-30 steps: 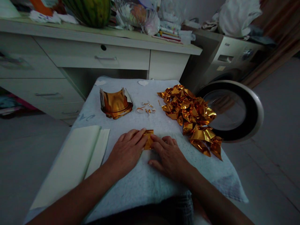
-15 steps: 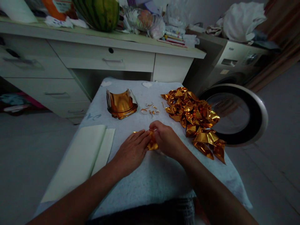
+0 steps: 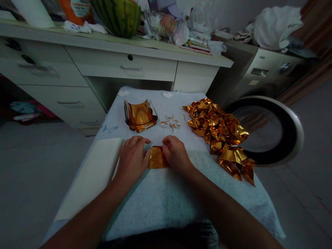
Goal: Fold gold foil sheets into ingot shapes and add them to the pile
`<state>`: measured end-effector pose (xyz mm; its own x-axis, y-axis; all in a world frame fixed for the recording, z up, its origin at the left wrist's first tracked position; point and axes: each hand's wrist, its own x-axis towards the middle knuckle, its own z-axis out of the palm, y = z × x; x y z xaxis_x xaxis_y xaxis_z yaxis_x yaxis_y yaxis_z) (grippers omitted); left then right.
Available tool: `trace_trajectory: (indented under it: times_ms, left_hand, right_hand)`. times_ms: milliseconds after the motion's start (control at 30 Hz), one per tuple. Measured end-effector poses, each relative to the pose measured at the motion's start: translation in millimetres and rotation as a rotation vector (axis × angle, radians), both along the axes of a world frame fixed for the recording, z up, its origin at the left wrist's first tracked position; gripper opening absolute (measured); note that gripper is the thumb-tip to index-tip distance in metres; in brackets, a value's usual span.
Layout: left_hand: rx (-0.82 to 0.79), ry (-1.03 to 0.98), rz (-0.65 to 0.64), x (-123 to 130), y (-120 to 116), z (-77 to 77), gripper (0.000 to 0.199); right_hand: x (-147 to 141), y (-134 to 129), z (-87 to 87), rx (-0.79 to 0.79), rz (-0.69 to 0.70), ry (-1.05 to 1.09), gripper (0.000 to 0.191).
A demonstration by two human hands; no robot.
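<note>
A small flat piece of gold foil paper (image 3: 157, 159) lies on the cloth between my hands. My left hand (image 3: 133, 155) rests at its left edge, thumb beside the foil and apart from the bent fingers. At the right edge, my right hand (image 3: 177, 154) has its fingers curled and pressed on the foil, hiding that end. Beyond them stands a curved stack of gold foil sheets (image 3: 140, 112), with small foil scraps (image 3: 173, 125) to its right. A heap of folded gold foil pieces (image 3: 215, 124) lies farther right.
A pale folded sheet (image 3: 90, 173) lies along the left side of the cloth-covered table (image 3: 155, 204). Behind is a white desk (image 3: 109, 62) bearing a watermelon (image 3: 118, 17) and bags. The open washing machine door (image 3: 261, 129) reaches close to the table's right side.
My left hand has slid left off the foil, its fingers now bent rather than flat. More of the foil shows as a flat rectangle. My right hand stays at its right end.
</note>
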<state>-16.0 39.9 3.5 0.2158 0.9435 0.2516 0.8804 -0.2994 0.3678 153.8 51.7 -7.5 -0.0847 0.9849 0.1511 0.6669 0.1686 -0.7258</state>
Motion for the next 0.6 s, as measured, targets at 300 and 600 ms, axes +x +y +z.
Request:
trace_trajectory:
  times_ms: [300, 600]
  left_hand:
    - [-0.079, 0.103, 0.079, 5, 1, -6.3, 0.027]
    - [-0.147, 0.027, 0.078, 9, 5, -6.7, 0.012]
  right_hand:
    - [-8, -3, 6.0, -0.005, 0.140, -0.267, 0.021]
    - [-13, 0, 6.3, -0.022, 0.131, -0.365, 0.020]
